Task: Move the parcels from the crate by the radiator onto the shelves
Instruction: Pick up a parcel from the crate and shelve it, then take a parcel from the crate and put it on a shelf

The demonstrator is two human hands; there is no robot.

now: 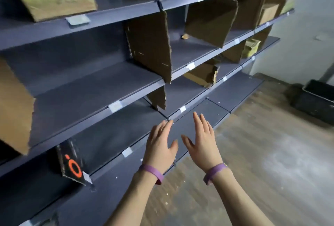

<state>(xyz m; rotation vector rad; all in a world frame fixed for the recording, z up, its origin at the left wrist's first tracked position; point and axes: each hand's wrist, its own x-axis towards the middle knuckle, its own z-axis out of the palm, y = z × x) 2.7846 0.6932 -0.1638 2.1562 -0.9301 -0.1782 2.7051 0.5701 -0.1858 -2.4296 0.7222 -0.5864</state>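
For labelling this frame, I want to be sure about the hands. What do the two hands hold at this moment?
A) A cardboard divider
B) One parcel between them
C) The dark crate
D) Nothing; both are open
D: the left hand and the right hand are spread with straight fingers over the bottom shelf, with nothing in them; the dark crate stands apart on the floor.

I had wide open room on the middle shelf (86,88), between the left cardboard divider (14,106) and the centre divider (150,48). Further right, a torn box (202,74) filled part of the bay below. Near left, a black card (71,162) stood in the way. The floor (262,153) lay open toward the far crate (314,99).
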